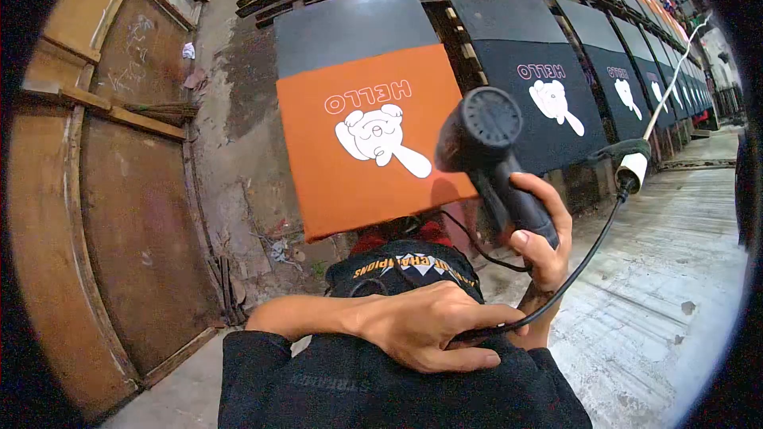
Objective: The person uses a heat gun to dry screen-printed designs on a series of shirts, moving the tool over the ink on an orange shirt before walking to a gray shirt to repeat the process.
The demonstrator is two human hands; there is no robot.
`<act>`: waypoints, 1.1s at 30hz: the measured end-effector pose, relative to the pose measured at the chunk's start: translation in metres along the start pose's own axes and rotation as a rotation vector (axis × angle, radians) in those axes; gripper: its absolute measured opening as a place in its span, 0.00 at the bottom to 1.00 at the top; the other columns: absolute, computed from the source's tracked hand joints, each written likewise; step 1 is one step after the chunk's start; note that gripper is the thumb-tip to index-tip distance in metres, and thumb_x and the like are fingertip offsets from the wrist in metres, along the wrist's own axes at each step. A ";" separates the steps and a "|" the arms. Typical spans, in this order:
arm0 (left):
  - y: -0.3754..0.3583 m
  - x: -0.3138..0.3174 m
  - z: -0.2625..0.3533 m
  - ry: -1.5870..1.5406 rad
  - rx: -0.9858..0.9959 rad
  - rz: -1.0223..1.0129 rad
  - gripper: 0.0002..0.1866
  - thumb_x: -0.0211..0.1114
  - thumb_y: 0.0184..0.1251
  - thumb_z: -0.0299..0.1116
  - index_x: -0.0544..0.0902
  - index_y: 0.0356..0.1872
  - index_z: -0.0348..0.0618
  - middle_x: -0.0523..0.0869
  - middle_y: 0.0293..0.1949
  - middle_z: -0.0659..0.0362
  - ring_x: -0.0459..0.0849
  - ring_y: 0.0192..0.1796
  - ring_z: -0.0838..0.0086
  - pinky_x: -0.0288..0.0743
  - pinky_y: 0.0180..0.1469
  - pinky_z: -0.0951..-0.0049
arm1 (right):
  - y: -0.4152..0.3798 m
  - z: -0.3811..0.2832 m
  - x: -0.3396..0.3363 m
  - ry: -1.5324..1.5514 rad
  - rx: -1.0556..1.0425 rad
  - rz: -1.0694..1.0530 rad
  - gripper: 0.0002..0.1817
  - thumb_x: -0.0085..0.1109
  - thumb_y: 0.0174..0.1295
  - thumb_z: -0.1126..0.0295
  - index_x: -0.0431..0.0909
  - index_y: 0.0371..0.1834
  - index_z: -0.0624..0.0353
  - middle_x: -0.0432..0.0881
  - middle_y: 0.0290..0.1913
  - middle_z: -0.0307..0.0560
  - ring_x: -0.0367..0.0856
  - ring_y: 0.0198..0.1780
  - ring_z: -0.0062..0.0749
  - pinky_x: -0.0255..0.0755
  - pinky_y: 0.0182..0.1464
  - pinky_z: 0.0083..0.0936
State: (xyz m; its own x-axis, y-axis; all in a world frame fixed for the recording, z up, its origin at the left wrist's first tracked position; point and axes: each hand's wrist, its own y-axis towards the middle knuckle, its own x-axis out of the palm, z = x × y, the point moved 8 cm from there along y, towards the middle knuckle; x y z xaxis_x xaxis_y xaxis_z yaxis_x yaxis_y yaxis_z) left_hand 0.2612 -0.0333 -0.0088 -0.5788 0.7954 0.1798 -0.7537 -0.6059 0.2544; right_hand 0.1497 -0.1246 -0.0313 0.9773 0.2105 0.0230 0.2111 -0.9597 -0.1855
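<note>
Heat gun (485,151), black and matte, sits in the right hand (540,230), whose fingers are wrapped tight around the grip; the round, ribbed back of the barrel faces the camera and the nozzle points away, toward the orange shirt (366,143). From the bottom of the grip a black cable (588,250) loops down and back to the left hand (429,326), which lies flat and low against the person's dark clothing with its fingers closed over the cable. The same cable also rises to a white plug connector (633,171) hanging just right of the gun, where it meets a pale cord running up and off to the right.

No container shows in the view.

Just past the gun, the orange shirt is stretched flat on a desk (350,28) whose bare grey far end shows beyond the cloth. The shirt carries a white print: the word HELLO, seen upside down from here, above a cartoon figure. The gun hangs over the shirt's right edge, apart from the cloth.

Further right, a row of black shirts (540,103) with the same white print lies on like desks, running off into the distance. To the left is worn concrete floor (230,135) and brown wooden boards (135,214).
</note>
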 end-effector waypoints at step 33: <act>-0.003 0.001 -0.001 0.083 0.067 0.069 0.30 0.70 0.68 0.27 0.71 0.69 0.29 0.89 0.44 0.45 0.90 0.35 0.55 0.82 0.37 0.61 | 0.064 0.009 0.055 -0.009 -0.134 -0.290 0.33 0.66 0.56 0.69 0.75 0.68 0.63 0.83 0.49 0.45 0.80 0.44 0.24 0.74 0.49 0.21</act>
State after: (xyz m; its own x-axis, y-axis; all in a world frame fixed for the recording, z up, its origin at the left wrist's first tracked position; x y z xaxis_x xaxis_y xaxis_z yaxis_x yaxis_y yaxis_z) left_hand 0.2629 -0.0311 -0.0099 -0.6542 0.7467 0.1200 -0.6905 -0.6545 0.3081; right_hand 0.2163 -0.1730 -0.0503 0.8761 0.4799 0.0469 0.4817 -0.8754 -0.0412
